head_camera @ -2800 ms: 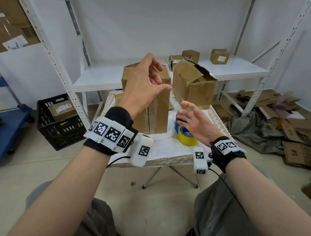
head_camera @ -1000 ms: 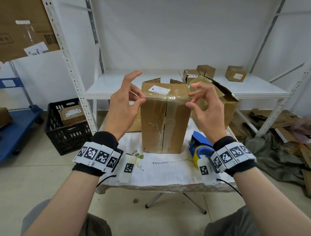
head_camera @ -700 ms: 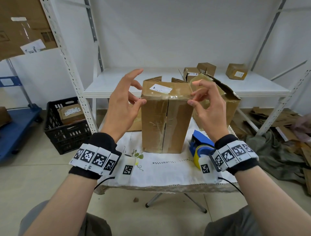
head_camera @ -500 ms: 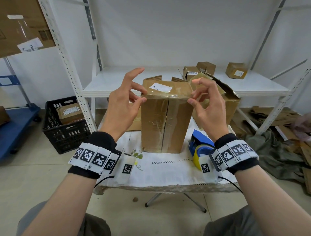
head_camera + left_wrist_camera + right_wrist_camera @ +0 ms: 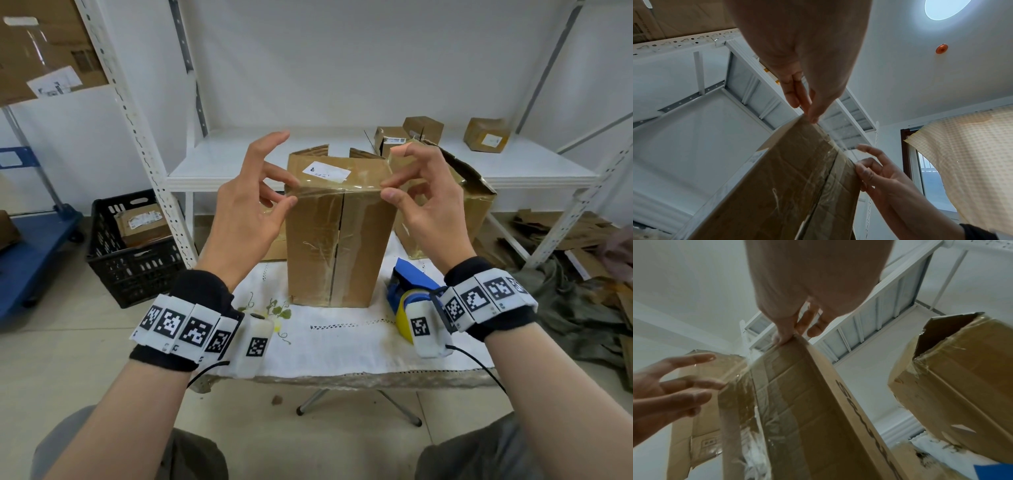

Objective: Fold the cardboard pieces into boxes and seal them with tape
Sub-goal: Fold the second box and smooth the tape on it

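Left hand (image 5: 246, 209) and right hand (image 5: 421, 202) each pinch 1 end of a clear tape strip (image 5: 339, 187) stretched over the top front edge of the tall brown cardboard box (image 5: 337, 240), other fingers spread. Below the right wrist sits a blue-and-yellow tape dispenser (image 5: 407, 291) on the white-clothed table (image 5: 342, 346).

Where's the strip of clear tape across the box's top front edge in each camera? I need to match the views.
Head: clear tape strip centre, stretched between both hands.
Left wrist: centre, running down-right from the left thumb.
Right wrist: left of centre, glinting below the right thumb.
Shared landmark: the tall brown cardboard box, with its vertical front seam.
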Action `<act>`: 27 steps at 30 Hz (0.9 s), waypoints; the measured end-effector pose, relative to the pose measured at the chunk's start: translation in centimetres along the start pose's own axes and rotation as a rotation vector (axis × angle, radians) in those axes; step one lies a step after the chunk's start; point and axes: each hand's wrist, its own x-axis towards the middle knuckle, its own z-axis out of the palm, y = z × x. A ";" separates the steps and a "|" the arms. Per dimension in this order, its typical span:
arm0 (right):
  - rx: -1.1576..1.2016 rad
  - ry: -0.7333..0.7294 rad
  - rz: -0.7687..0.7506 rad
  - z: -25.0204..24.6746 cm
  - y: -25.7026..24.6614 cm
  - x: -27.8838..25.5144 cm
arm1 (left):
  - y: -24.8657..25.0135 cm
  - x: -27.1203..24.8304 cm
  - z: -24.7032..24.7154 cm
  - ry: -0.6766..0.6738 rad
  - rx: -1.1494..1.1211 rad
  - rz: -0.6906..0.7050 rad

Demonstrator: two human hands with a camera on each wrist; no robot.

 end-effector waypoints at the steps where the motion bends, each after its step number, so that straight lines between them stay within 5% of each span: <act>1: -0.014 0.009 -0.008 0.2 0.0 0.1 | 0.0 0.1 0.1 0.002 0.004 -0.001; 10: -0.125 -0.074 -0.064 0.5 -0.8 0.9 | 0.0 0.3 0.2 0.001 -0.009 -0.007; 17: -0.468 -0.150 -0.114 0.8 -2.8 1.8 | 0.0 0.6 0.0 -0.003 0.000 -0.029; 27: -0.650 -0.204 0.023 2.1 -5.1 3.3 | -0.2 0.2 0.0 0.005 -0.016 -0.035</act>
